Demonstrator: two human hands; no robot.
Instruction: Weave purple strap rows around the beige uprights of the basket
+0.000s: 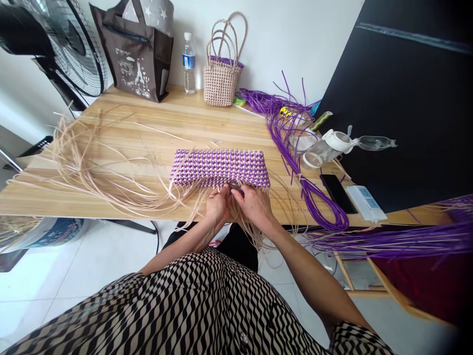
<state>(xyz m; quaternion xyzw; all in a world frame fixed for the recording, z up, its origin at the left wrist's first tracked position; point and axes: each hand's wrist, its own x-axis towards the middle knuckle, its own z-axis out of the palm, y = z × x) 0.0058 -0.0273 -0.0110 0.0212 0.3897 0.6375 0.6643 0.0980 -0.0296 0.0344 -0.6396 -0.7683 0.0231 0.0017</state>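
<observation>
A purple and beige woven piece (221,165) lies on the wooden table near its front edge. My left hand (217,203) is closed at the middle of the piece's near edge, its fingertips pinching beige strands. Right beside it, my right hand (254,203) has its thumb and fingers pressed together on strands at the same edge. Long beige strands (129,195) run from the piece to the left across the table, and more hang down between and beside my hands. The exact strand ends at my fingertips are too small to tell.
Purple strands (314,199), a clear bottle with a white lid (321,150) and a black phone (338,193) lie on the right. Along the wall stand a grey bag (133,61), a water bottle (189,69) and a woven basket (220,84). A fan (70,44) is at back left.
</observation>
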